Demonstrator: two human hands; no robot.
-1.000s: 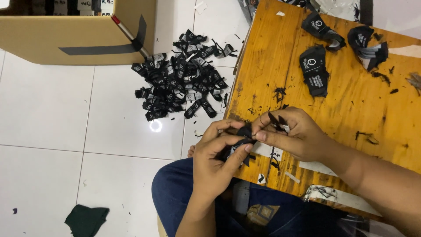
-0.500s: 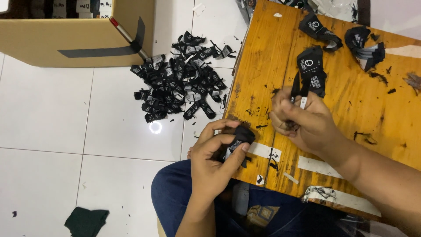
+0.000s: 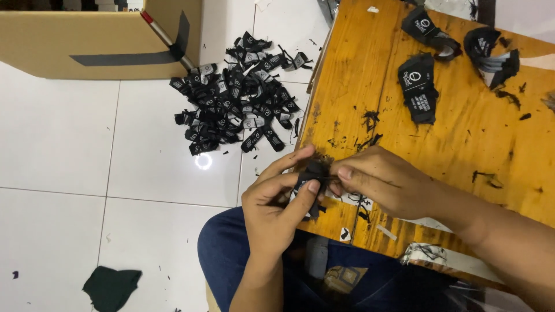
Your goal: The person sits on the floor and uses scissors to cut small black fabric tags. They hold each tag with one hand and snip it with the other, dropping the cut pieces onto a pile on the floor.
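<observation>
Head view looks down on both hands meeting at the near edge of the wooden bench [image 3: 462, 150]. Left hand [image 3: 274, 211] grips a small black fabric label [image 3: 311, 176] between thumb and fingers, holding it just over the bench edge. Right hand [image 3: 384, 182] pinches the same label from the other side, fingertips touching it. More black labels [image 3: 417, 86] lie farther up the bench. On the white floor, a heap of labels [image 3: 237, 107] sits beside a cardboard box [image 3: 98, 34].

Two hands, left hand [image 3: 277, 214] and right hand [image 3: 384, 182]; three label bundles [image 3: 417, 86] beyond the right hand; one cardboard box [image 3: 87, 37] far beyond the left hand.
</observation>
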